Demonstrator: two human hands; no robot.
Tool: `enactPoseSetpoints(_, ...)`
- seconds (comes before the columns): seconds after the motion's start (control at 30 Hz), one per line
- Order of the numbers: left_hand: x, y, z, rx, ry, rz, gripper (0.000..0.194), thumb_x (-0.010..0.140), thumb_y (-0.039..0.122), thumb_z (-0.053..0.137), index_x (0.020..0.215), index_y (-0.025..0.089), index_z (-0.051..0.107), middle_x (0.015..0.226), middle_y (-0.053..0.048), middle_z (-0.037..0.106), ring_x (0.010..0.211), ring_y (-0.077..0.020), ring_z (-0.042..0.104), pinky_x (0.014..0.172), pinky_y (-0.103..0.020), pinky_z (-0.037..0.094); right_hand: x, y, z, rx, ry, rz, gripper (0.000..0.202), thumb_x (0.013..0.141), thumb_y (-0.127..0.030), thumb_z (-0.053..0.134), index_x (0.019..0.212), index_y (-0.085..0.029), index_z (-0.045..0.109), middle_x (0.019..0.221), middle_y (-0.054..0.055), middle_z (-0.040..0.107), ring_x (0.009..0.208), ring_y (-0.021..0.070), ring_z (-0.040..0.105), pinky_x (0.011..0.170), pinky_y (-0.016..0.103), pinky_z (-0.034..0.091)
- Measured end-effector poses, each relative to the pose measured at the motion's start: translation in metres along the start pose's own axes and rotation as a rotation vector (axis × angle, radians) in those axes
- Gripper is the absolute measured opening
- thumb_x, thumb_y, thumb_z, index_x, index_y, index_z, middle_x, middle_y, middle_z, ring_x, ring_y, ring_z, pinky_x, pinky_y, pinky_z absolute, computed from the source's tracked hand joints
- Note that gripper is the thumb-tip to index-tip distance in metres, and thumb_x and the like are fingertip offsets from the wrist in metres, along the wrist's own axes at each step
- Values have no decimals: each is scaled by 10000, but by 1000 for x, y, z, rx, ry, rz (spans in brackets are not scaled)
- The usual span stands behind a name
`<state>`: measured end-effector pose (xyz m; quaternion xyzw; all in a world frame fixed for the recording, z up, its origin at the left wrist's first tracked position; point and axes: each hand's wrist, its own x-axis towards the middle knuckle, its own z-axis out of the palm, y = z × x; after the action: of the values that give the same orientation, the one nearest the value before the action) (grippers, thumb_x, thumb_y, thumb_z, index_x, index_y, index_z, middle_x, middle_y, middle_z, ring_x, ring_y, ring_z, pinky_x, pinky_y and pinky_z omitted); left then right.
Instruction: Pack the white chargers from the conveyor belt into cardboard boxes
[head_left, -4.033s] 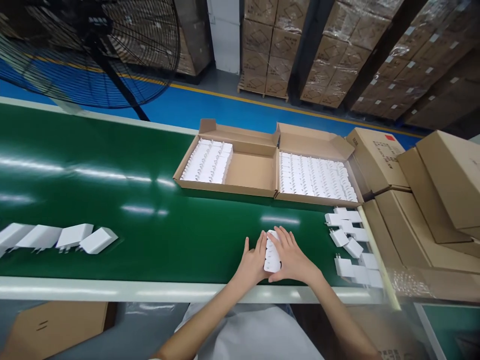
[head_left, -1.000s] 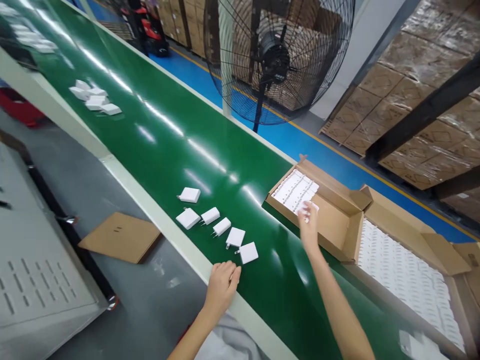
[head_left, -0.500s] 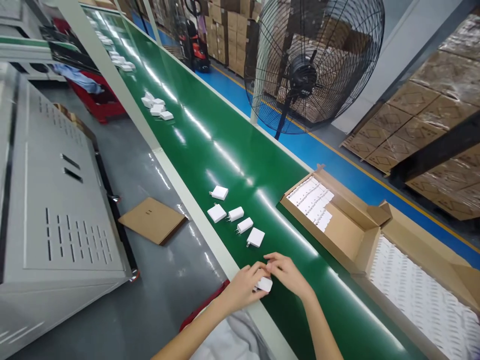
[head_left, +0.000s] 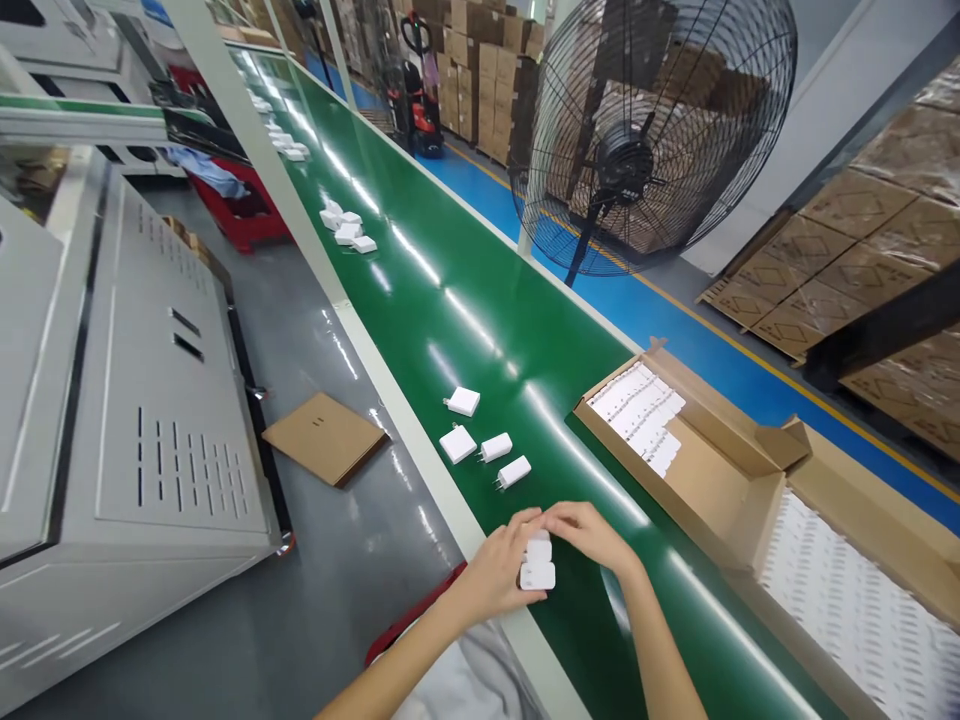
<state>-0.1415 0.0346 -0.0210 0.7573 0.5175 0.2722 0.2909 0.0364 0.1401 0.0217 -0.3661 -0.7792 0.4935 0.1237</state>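
My left hand [head_left: 496, 572] is wrapped round white plug adapters [head_left: 538, 575] above the near edge of the green conveyor belt [head_left: 420, 330]. Two stacked white faces show between its fingers. My right hand [head_left: 589, 532] has its fingertips closed at the top of the same adapters, touching the left fingers. Just beyond my hands lie two narrow white adapters [head_left: 514, 472] with prongs, and two squarer ones [head_left: 458, 443] a little farther up the belt.
Right of the belt stand open cardboard boxes [head_left: 701, 545] holding rows of white adapters. More adapters [head_left: 349, 232] lie up the belt. A large black fan [head_left: 626, 160] rises behind it. Flat cardboard [head_left: 324, 438] and a grey machine cabinet [head_left: 180, 400] are at the left.
The adapter that lay nearest my hands is gone from the belt, and two white faces now show in my left hand. The view has shifted, so the scene sits farther right.
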Motion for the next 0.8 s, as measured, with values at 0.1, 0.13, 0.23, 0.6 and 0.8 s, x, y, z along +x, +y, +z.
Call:
enactPoseSetpoints(0.1, 10, 7, 3, 18, -160, 17, 699, 671, 273, 756, 1251, 215, 370, 1249, -89, 543, 1027, -269, 597, 826, -392, 484, 16, -20, -8, -296, 232, -95, 453, 824, -245, 595, 1275, -266, 549, 1288, 90, 572, 1211, 308, 493, 999, 535, 400)
enactPoseSetpoints(0.13, 12, 9, 5, 34, -193, 10, 622, 676, 281, 745, 1197, 201, 416, 1204, -79, 569, 972, -261, 613, 809, -383, 479, 27, -27, -4, -405, 247, -151, 651, 766, -191, 647, 1376, -273, 433, 1418, 95, 453, 1312, 329, 385, 1047, 568, 337)
enactPoseSetpoints(0.23, 17, 14, 10, 59, -246, -13, 557, 647, 354, 757, 1101, 190, 479, 1132, -59, 593, 885, -244, 617, 789, -364, 469, 68, -42, 18, -681, 77, -314, 934, 611, -33, 710, 1423, -296, 330, 1512, 88, 311, 1400, 372, 207, 1088, 606, 234)
enactPoseSetpoints(0.6, 4, -20, -9, 113, 70, -194, 1111, 494, 388, 866, 1387, 225, 225, 1346, -172, 436, 1167, -355, 512, 897, -476, 449, 54, 28, 33, 194, 323, -157, 401, 681, -302, 695, 1036, -234, 522, 1052, 51, 513, 922, 228, 578, 811, 368, 493)
enactPoseSetpoints(0.8, 16, -15, 2, 187, -105, -132, 1311, 499, 563, 809, 1467, 146, 29, 1465, -252, 327, 1232, -386, 477, 949, -516, 394, 14, 44, 58, 517, 421, -34, 487, 795, -631, 525, 1119, -270, 573, 1111, 85, 604, 1072, 283, 581, 912, 412, 478)
